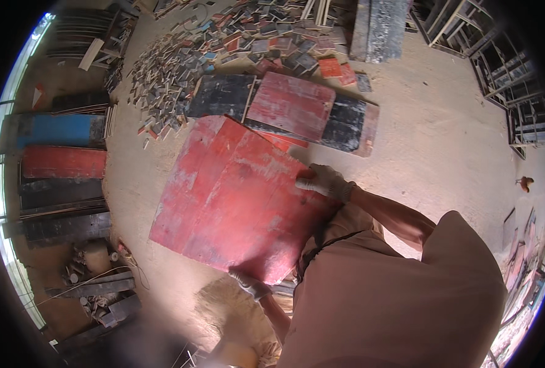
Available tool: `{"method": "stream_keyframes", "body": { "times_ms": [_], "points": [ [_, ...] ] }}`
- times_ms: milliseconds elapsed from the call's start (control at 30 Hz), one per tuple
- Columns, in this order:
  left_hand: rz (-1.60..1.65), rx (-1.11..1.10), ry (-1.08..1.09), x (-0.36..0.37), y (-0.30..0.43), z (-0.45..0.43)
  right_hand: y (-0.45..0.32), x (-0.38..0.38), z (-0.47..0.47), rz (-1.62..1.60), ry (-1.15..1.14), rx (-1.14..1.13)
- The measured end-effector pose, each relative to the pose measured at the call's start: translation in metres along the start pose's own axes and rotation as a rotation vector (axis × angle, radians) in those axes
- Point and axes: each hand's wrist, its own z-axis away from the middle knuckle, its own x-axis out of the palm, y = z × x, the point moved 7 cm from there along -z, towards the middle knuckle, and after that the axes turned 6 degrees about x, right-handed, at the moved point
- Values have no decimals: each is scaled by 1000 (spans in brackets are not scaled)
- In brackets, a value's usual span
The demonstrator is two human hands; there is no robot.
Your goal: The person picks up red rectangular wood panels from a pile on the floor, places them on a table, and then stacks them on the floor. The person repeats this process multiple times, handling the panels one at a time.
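Observation:
A large red-painted plywood panel (235, 188), scuffed and marked with grey patches, is held at a slant before my body. My right hand (325, 180), in a pale knitted glove, grips its upper right edge, with the thumb lying over the painted face. At the panel's lower edge my left hand (250, 284), gloved too, holds on from beneath, its fingers partly hidden. Just beyond the panel, a faded red board (292, 106) rests across black boards (344, 123) on the floor. A strip of brighter red board (279, 141) shows underneath them.
A wide heap of small wood offcuts (166, 76) spreads over the sandy floor (438, 119). Stacked blue (60, 129), red (64, 162) and black panels (65, 193) line the left side. Metal frames (498, 69) stand at upper right, near a brown hen (525, 184).

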Motion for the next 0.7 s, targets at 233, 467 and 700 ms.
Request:
{"method": "stream_keyframes", "body": {
  "times_ms": [233,467,700],
  "points": [
    [-266,-2,41,51,53,-223,-101,85,-189,-11,131,-53],
    [-302,-57,-73,161,141,-434,-176,95,-276,-215,175,258],
    [-678,353,-689,367,206,-726,-220,110,-454,-296,506,296]
  ]
}}
